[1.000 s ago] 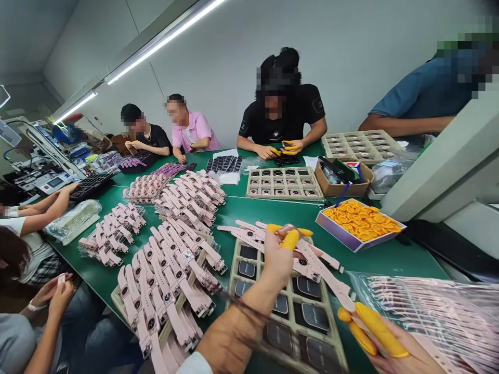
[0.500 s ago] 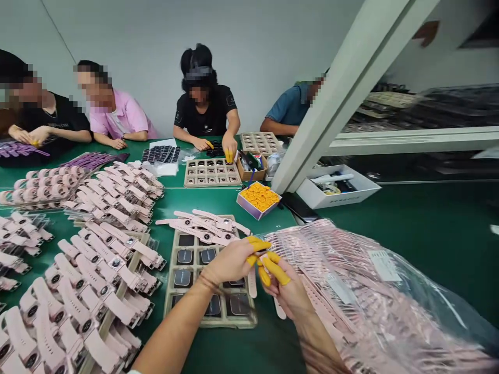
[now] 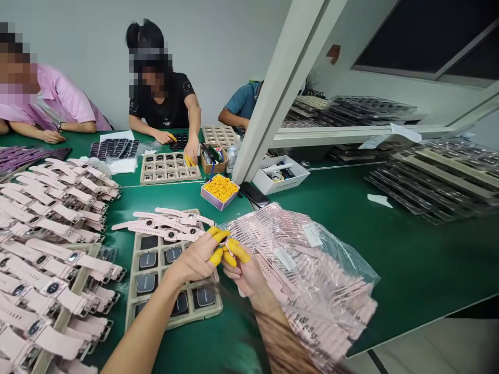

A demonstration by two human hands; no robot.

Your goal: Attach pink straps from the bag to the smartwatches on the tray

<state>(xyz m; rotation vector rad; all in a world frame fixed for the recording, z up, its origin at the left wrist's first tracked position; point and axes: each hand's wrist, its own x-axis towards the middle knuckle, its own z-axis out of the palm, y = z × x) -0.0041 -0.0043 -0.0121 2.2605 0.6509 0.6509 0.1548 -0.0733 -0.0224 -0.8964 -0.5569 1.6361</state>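
Note:
Yellow finger cots cover several fingertips of both my hands. My left hand is pinched on a small dark watch, mostly hidden by the fingers. My right hand pinches a pink strap at the watch's near side; strap ends hang below the hands. Under my left forearm lies a compartment tray with square dark watch bodies. Several pink-strapped watches lie across its far end. Right of my hands, a clear plastic bag is full of pink straps.
Rows of pink-strapped watches are stacked at left. Beyond my hands stand a box of yellow finger cots, a white box and a slanted frame post. Co-workers sit opposite, one handling a tray. Stacked trays lie at right.
The view has swung to the right, so the scene shifts left and more trays show at right. My hands stay together on the watch and strap, with little change in grip.

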